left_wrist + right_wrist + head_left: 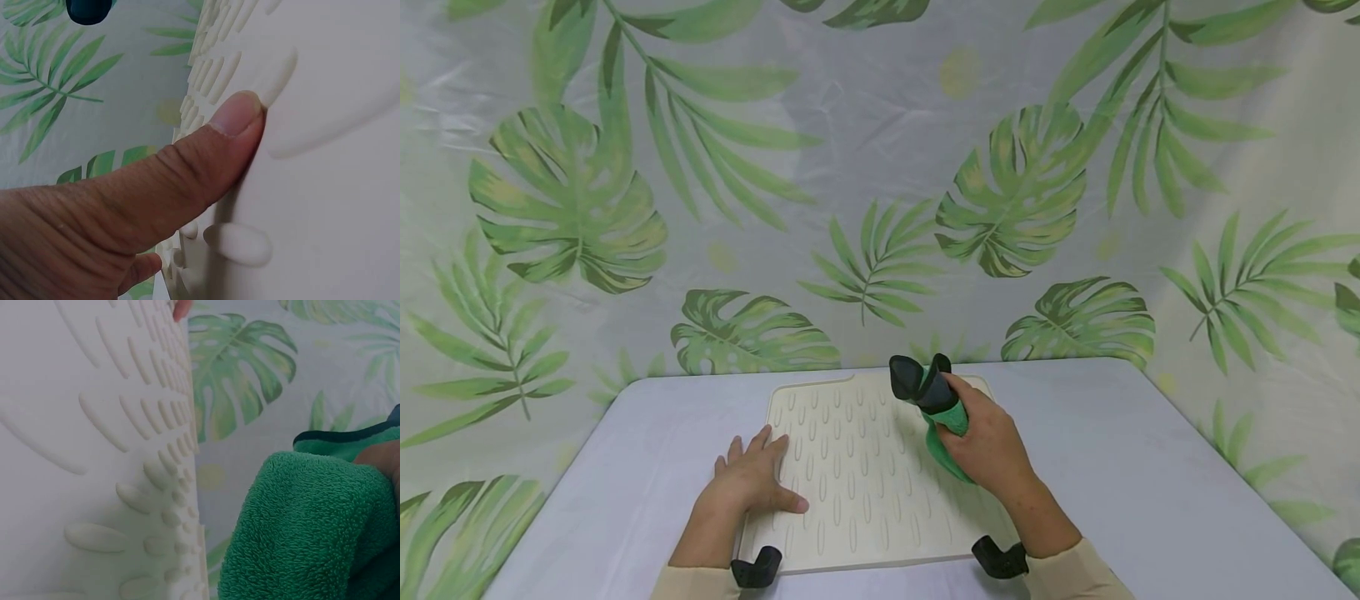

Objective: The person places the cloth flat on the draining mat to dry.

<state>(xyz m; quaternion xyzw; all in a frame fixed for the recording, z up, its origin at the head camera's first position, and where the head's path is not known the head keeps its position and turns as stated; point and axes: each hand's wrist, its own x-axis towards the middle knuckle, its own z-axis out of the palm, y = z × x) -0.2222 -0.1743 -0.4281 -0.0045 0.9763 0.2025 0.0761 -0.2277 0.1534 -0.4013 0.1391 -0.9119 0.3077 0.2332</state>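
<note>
A cream ribbed mat (865, 467) with rows of raised oval ridges lies flat on the white table. My left hand (752, 479) rests at the mat's left edge, fingers spread, the thumb (231, 125) pressing on the ridged face in the left wrist view. Over the right part of the mat, my right hand (988, 433) grips a bunched cloth (306, 519), green terry with a dark edge. Dark grey folds of the cloth stick out past the fingers in the head view, while a green flap hangs below the hand.
The white table (1150, 492) extends on both sides of the mat. Behind it hangs a leaf-print curtain (880, 150). A black strap piece (757, 568) sits at the left wrist and another (1000, 557) at the right.
</note>
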